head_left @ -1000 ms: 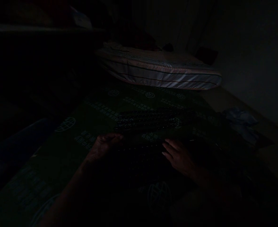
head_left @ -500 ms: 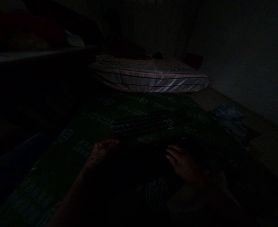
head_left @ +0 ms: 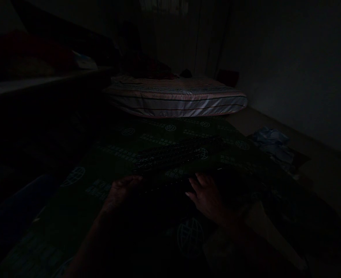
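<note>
The room is very dark. My left hand (head_left: 121, 190) rests on a dark, dotted piece of cloth (head_left: 170, 154) that lies on a green mat (head_left: 80, 181) printed with globe marks and pale text. Its fingers curl at the cloth's near left edge. My right hand (head_left: 205, 196) lies on the same cloth a little to the right, fingers stretched out and pointing left. Whether the left hand pinches the cloth is too dim to tell.
A thin striped mattress (head_left: 176, 101) lies on the floor beyond the mat. A crumpled pale blue cloth (head_left: 270, 141) sits on the floor at right, near the wall. A low dark ledge (head_left: 43, 83) with bedding runs along the left.
The view has tilted up a little, so the mattress sits lower and further left in frame. My right hand has slid left along the cloth. My left hand has barely moved.
</note>
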Tool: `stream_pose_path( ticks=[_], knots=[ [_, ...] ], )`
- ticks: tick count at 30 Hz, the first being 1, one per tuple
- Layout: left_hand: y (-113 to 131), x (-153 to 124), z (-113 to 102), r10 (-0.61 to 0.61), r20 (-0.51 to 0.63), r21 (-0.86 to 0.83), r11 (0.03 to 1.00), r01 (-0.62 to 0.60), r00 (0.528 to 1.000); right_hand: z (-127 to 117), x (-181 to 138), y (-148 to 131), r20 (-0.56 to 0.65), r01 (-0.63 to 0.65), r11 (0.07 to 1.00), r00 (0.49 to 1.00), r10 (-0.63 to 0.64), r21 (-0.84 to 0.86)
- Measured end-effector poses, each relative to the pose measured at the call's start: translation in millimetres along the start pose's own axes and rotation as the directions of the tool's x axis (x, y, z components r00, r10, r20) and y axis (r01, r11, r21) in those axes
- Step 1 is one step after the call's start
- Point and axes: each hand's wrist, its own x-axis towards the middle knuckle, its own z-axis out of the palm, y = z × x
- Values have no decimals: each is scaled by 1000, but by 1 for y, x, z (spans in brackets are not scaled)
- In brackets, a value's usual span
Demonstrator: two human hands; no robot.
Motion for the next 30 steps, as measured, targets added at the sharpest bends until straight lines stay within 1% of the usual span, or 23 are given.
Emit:
stream_pose_path(
  ticks=[4, 6, 10, 21, 28, 30],
  knots=[
    [6, -3, 0, -31, -20, 34, 999, 31, 999, 3, 2, -2, -13, 10, 999, 1000, -10, -32],
    [8, -4, 0, -24, -27, 35, 999, 25, 999, 4, 1, -4, -27, 4, 999, 1000, -6, -40],
    [5, -2, -1, 3, -19, 17, 1000, -3, 1000, 6, 0, -6, -66, -13, 999, 998, 11, -35],
    [-2, 4, -2, -21, -32, -14, 1000, 21, 999, 15, -2, -4, -98, -3, 1000, 995, 0, -29],
    [-2, 5, -8, -4, -24, 90, 996, 6, 1000, 12, 0, -5, -83, -2, 1000, 997, 1, -11],
    [-1, 5, -7, 26, -33, 142, 990, -21, 999, 11, 1, -5, -76, -3, 1000, 997, 3, -1]
  ],
)
